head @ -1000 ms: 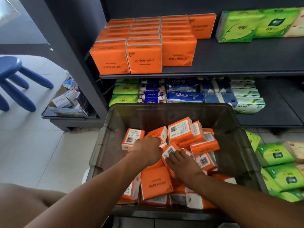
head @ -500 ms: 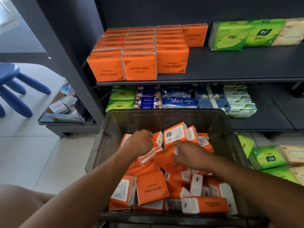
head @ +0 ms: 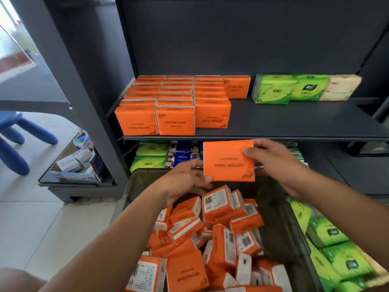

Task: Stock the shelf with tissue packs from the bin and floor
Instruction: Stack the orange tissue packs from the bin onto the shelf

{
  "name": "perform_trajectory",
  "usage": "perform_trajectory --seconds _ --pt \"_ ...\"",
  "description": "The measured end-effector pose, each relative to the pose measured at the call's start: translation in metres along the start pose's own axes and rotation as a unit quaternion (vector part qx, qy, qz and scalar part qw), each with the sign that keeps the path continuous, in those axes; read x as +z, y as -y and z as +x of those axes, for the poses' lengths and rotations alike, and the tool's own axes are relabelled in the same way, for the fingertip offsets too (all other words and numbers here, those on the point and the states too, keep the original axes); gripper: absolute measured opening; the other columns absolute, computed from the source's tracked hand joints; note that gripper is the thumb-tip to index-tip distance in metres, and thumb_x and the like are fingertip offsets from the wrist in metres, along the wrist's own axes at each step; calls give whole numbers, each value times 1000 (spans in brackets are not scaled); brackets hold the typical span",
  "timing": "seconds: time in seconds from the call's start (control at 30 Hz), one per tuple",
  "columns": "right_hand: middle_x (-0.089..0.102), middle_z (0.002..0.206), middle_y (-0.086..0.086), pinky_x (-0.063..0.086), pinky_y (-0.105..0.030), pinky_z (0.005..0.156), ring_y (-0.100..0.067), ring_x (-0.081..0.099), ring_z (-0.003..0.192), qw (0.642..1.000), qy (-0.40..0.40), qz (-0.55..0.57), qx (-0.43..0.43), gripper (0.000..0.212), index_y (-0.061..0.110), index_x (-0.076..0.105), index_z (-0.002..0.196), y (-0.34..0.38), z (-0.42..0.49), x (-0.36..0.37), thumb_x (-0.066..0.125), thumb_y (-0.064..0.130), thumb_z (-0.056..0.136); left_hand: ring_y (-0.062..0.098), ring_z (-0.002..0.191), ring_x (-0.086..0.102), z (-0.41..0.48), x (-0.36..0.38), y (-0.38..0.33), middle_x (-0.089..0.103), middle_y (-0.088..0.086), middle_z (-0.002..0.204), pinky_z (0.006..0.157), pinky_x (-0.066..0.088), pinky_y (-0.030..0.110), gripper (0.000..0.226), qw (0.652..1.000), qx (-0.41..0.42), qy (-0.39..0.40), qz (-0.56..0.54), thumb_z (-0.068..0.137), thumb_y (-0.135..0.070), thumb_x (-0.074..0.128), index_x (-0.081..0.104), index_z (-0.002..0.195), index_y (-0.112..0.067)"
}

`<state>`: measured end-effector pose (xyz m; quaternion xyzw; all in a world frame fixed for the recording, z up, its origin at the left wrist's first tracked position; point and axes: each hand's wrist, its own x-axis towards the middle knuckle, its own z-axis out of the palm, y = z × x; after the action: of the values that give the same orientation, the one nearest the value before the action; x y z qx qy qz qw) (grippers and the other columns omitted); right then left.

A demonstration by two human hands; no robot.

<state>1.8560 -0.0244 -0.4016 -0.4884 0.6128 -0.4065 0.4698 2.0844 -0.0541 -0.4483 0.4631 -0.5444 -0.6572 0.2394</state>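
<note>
The held pack (head: 228, 160) conceals the fingers of the right hand (head: 277, 165); only the thumb shows on its face. Pack and hands mask the middle stock on the lower shelf (head: 336, 171). The small print beneath "COTTON TISSUE" is illegible. The bin (head: 136, 186) is cut by the bottom edge, the blue stool (head: 12, 144) by the left edge, and the green floor packs (head: 345, 260) by the right edge.
</note>
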Motion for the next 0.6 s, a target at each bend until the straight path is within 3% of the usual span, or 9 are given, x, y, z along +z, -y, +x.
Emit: perform_trajectory --seconds 0.2,0.33,0.47,0.6 --pt "72 113 4 59 -28 80 -10 72 97 999 23 7 -37 46 28 52 133 0 4 0 69 17 91 17 100 69 8 5 -7 74 -1 106 76 54 29 29 989 95 -111 -9 96 -8 61 59 112 -31" --pt "66 118 10 55 -15 66 -4 68 96 998 9 11 -54 47 29 51 130 -3 19 6 70 14 90 9 98 68 16 8 -9 71 -5 108 73 52 20 32 974 152 -169 8 95 -9 62 59 112 -35" --pt "63 123 12 54 -24 81 -7 63 110 996 7 15 -85 49 34 49 131 2 46 10 71 18 90 11 108 63 30 5 -8 66 -10 118 91 54 33 37 951 203 -226 64 96 -19 62 54 131 -30" --pt "62 126 11 54 -36 95 -8 60 115 995 0 19 -97 49 34 48 131 -1 71 10 70 15 91 -1 110 59 43 9 -11 61 -21 122 91 52 22 50 925 250 -251 138 99 -16 56 41 141 -39"
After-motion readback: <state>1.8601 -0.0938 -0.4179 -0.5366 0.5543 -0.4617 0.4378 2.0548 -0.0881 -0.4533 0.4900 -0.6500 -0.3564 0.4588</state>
